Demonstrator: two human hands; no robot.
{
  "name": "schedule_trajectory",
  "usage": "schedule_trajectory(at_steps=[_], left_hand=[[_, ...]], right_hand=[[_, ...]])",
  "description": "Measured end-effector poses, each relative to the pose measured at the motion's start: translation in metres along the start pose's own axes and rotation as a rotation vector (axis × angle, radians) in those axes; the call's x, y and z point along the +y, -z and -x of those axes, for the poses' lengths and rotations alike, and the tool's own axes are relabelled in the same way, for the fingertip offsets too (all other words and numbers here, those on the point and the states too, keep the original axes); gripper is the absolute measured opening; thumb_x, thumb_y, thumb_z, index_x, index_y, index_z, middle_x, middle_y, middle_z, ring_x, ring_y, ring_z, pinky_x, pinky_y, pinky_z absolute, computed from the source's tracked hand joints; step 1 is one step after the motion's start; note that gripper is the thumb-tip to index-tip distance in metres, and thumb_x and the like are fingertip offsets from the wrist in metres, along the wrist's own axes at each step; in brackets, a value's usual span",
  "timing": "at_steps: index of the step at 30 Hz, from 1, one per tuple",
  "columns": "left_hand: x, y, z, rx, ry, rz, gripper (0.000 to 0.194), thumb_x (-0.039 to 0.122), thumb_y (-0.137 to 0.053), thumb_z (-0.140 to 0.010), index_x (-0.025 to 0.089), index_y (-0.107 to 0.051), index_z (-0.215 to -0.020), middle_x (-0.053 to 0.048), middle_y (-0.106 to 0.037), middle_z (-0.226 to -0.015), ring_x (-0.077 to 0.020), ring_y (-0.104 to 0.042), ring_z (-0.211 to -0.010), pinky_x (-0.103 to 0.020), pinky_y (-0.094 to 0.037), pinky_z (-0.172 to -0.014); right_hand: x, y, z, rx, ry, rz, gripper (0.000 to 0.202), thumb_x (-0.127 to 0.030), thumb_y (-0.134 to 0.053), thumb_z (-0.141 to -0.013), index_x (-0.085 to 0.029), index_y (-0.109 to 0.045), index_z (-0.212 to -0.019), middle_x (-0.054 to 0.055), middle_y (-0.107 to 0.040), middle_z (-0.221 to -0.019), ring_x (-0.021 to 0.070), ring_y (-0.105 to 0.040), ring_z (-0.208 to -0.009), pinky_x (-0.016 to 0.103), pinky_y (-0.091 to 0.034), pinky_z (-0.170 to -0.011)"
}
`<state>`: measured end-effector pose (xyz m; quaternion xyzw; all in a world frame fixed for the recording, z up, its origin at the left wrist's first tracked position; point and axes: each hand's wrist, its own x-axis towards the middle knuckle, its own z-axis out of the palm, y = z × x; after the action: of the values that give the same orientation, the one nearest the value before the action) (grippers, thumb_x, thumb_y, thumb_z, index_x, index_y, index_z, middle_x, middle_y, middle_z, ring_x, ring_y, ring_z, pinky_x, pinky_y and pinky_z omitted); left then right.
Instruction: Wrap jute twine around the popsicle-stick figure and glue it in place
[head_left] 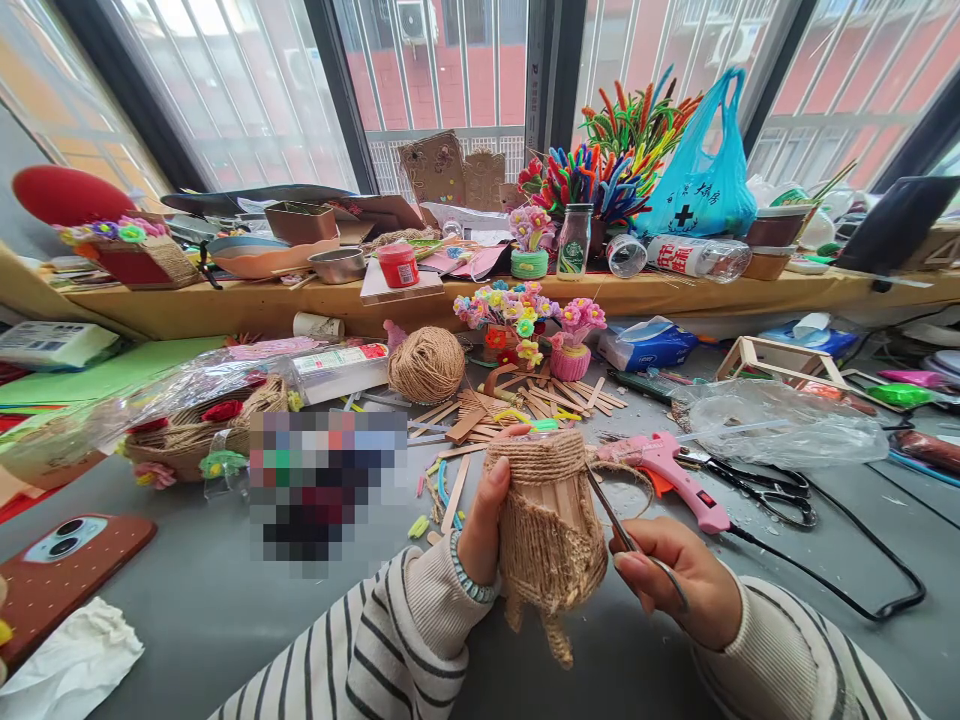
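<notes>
My left hand (487, 510) is wrapped around the side of a small twine-wrapped pot (555, 545), holding it above the table. Bands of jute twine cover its upper rim and lower body; pale wooden sticks show between them, and short twine-covered stubs hang below. In my right hand (679, 575) is a slim dark metal tool (611, 507) with a curved rear end, perhaps tweezers or small scissors. Its tip touches or nearly touches the pot's right side, by the upper twine band. A loose twine strand (637, 475) curves behind the tool. Part of the left fingers is hidden behind the pot.
A pink glue gun (686, 480) with a black cord lies right, beside black scissors (772, 485). Behind the pot are scattered wooden sticks (540, 400), a twine ball (426, 365) and fuzzy flower pots (571, 360). At left lies a phone (82, 570) near crumpled tissue (75, 660).
</notes>
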<state>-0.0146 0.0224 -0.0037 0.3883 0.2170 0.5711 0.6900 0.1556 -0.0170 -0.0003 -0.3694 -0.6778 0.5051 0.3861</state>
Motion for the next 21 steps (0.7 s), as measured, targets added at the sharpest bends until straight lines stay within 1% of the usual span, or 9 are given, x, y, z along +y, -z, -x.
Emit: schedule_trajectory(at_steps=[3,5,8,13,17,21], left_hand=[[0.0004,-0.0005,0.0003,0.015,0.004,0.004,0.063,0.055,-0.06,-0.08,0.021,-0.048,-0.132,-0.009,-0.068,-0.116,-0.0302,-0.059,-0.115,-0.043,-0.042,-0.102],[0.0008,-0.0016,0.0004,0.022,0.01,0.007,0.063,0.055,-0.06,-0.079,0.021,-0.049,-0.131,-0.009,-0.068,-0.115,-0.0305,-0.059,-0.116,-0.044,-0.042,-0.103],[0.0012,-0.003,0.0004,0.026,0.015,0.011,0.062,0.056,-0.061,-0.078,0.021,-0.051,-0.129,-0.008,-0.069,-0.115,-0.0307,-0.06,-0.115,-0.043,-0.042,-0.103],[0.0011,-0.0025,0.0001,0.016,0.026,0.023,0.061,0.056,-0.062,-0.077,0.022,-0.052,-0.127,-0.008,-0.069,-0.114,-0.031,-0.06,-0.115,-0.044,-0.042,-0.103],[0.0002,-0.0014,0.0001,0.025,0.014,0.007,0.06,0.056,-0.061,-0.078,0.021,-0.053,-0.126,-0.008,-0.07,-0.114,-0.0311,-0.06,-0.115,-0.045,-0.042,-0.103],[-0.0003,-0.0016,-0.0002,0.022,0.01,0.011,0.061,0.056,-0.062,-0.077,0.021,-0.054,-0.126,-0.008,-0.069,-0.115,-0.0312,-0.06,-0.114,-0.044,-0.043,-0.102]], right_hand=[[-0.0018,0.0007,-0.0007,-0.02,-0.004,0.059,0.065,-0.076,-0.044,-0.08,-0.022,-0.027,-0.047,-0.004,-0.031,-0.041,0.0063,-0.028,-0.041,0.024,-0.022,-0.041],[-0.0009,-0.0005,-0.0005,-0.008,-0.016,0.035,0.064,-0.076,-0.045,-0.079,-0.023,-0.027,-0.048,-0.005,-0.031,-0.04,0.0059,-0.027,-0.04,0.024,-0.021,-0.04],[0.0015,-0.0025,0.001,0.028,-0.029,-0.055,0.063,-0.076,-0.05,-0.076,-0.022,-0.03,-0.049,-0.006,-0.03,-0.04,0.0054,-0.026,-0.039,0.023,-0.02,-0.039],[-0.0001,-0.0017,0.0027,-0.054,-0.051,-0.094,0.062,-0.076,-0.048,-0.076,-0.021,-0.038,-0.049,-0.006,-0.029,-0.043,0.0057,-0.023,-0.041,0.023,-0.023,-0.039],[0.0035,-0.0022,0.0027,-0.012,-0.059,-0.094,0.063,-0.076,-0.048,-0.075,-0.021,-0.038,-0.047,-0.006,-0.027,-0.041,0.0059,-0.022,-0.04,0.023,-0.023,-0.039],[0.0032,-0.0025,0.0017,-0.023,-0.08,-0.079,0.063,-0.077,-0.048,-0.074,-0.021,-0.037,-0.046,-0.006,-0.027,-0.041,0.0059,-0.022,-0.04,0.023,-0.023,-0.039]])
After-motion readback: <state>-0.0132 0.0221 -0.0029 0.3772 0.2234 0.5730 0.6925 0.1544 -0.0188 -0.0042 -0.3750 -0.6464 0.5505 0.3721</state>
